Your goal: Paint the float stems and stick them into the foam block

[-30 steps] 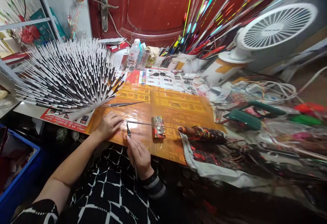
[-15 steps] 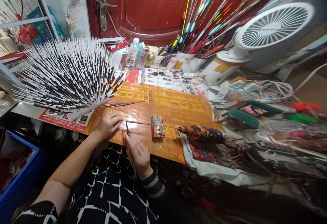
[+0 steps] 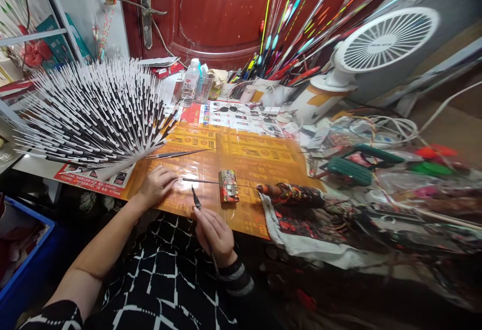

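Note:
My left hand (image 3: pixel 158 184) has its fingertips pinched at the left end of a thin dark rod (image 3: pixel 203 182); the exact grip is hard to make out. The rod runs level over a small, paint-spattered block (image 3: pixel 228 187) to a brown and black spindle-like holder (image 3: pixel 289 194) on the right. My right hand (image 3: pixel 216 234) is closed around a slim brush-like tool (image 3: pixel 196 200) with a dark, tapered tip. That tip points up just below the rod, apart from it. Behind my left hand, a few slender dark sticks (image 3: pixel 181 154) lie on the table.
A large fan-shaped bundle of white-tipped dark sticks (image 3: pixel 94 119) fills the left. At the back stand a water bottle (image 3: pixel 190 83), a glass (image 3: pixel 203 90) and a white fan (image 3: pixel 327 89). A green-handled tool (image 3: pixel 350 169), cables and a paint-stained cloth (image 3: pixel 278 229) crowd the right.
My right hand has drawn the brush-like tool down and right, so its tip has left the rod's left end. The camera view has shifted slightly; my left hand stays by the rod.

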### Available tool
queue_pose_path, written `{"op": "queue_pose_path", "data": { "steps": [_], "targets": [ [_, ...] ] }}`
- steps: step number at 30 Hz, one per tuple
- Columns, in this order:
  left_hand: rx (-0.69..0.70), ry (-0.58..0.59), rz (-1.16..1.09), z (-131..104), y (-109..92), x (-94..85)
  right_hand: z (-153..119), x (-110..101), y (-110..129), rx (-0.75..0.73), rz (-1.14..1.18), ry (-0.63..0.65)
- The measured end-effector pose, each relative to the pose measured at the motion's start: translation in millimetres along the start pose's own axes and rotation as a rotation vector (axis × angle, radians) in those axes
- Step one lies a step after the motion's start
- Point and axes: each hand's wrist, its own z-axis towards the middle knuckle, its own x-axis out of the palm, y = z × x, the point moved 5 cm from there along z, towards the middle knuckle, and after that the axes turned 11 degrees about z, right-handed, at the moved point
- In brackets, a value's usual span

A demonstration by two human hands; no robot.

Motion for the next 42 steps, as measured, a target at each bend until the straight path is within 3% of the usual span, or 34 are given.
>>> {"op": "queue_pose_path", "data": {
  "steps": [5, 8, 31, 42],
  "targets": [
    [0.011, -0.012, 0.021, 4, -1, -5.3, -9, -40, -17, -0.012, -0.132, -0.091],
    [0.029, -0.018, 0.024, 6, -2, -8.0, -13, -49, -24, -0.005, -0.190, -0.108],
    [0.022, -0.010, 0.040, 9, 0, -10.7, -19, -36, -31, 0.087, -0.291, -0.051],
    [0.018, -0.007, 0.038, 9, 1, -10.6, -22, -32, -33, 0.121, -0.335, -0.085]
  ]
}}
